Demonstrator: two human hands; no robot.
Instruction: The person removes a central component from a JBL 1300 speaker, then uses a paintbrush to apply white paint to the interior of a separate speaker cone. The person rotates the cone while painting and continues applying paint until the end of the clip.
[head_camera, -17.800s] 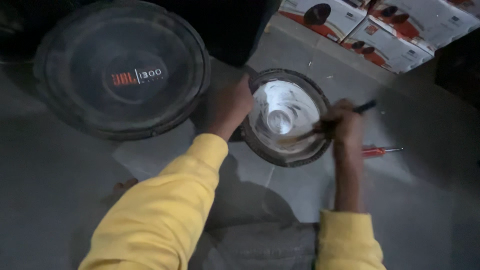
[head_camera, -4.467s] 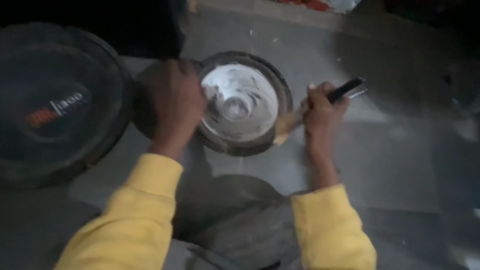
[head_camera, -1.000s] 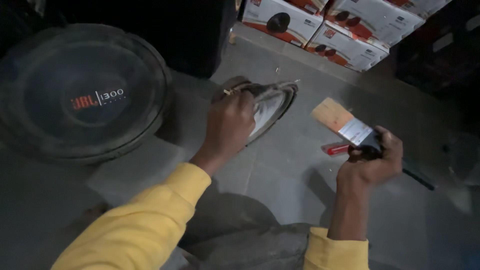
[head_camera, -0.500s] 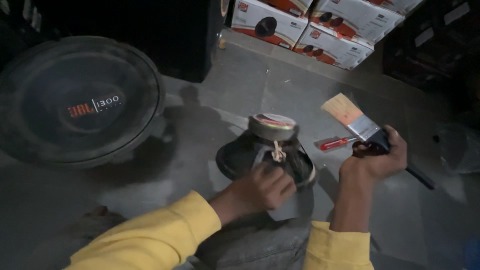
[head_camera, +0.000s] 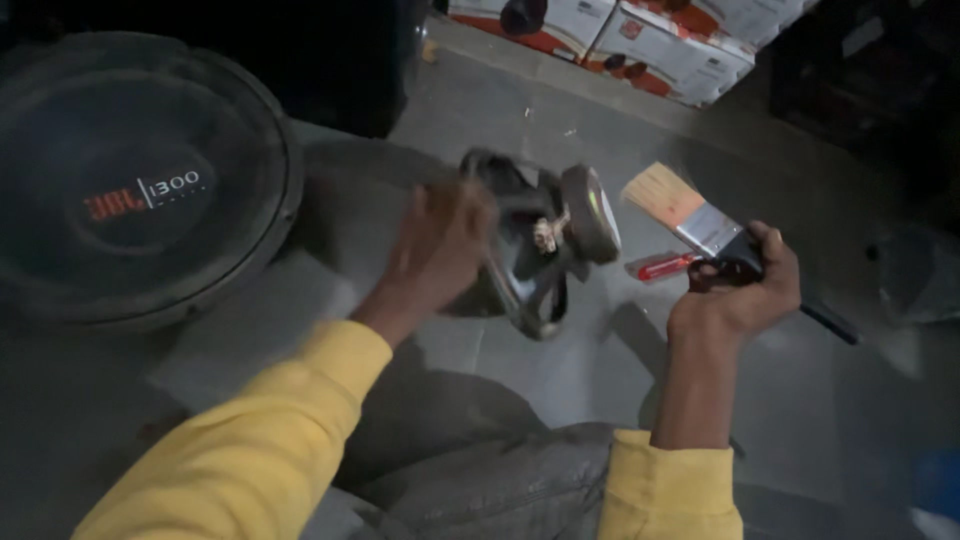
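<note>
From the head camera, the left hand sits just left of centre, fingers wrapped over the rim of a small speaker driver and clamped on it — the driver is lifted clear of the grey floor and tipped on edge, its round magnet end pointing right and its open frame down, apparently so its back and sides can be looked at or reached; motion blur hides the exact finger placement. To the right of centre, the right hand is closed tight around the dark handle of a flat paintbrush, bristles aimed up and left toward the driver but well apart from it, held off to the side, seemingly to keep them off the floor. A red-handled screwdriver lies on the floor just below the brush head. At the upper left a large black subwoofer lies flat — out of the way — and cardboard boxes line the top edge.
</note>
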